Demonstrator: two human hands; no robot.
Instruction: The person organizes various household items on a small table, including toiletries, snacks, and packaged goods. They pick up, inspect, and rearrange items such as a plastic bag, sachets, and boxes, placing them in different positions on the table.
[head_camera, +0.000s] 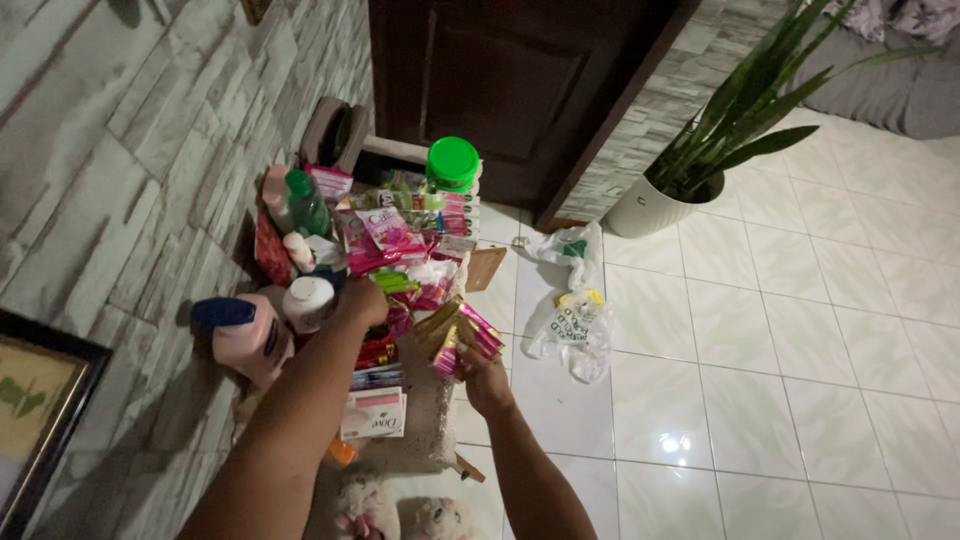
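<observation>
Right hand gripping pink sachet strips, left hand just beside, closed among packets

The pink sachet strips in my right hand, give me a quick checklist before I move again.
1. Right hand has a firm grip on the pink sachet strips: ok, fingers closed around them.
2. Left hand free of the pile of packets: not ok, it is down among them.
3. Pink bottle with blue cap upright: ok.
4. White bottle clear of the left hand: cannot tell, very close.
5. Plastic bag on the tiled floor out of the way: ok, lying to the right.
</observation>
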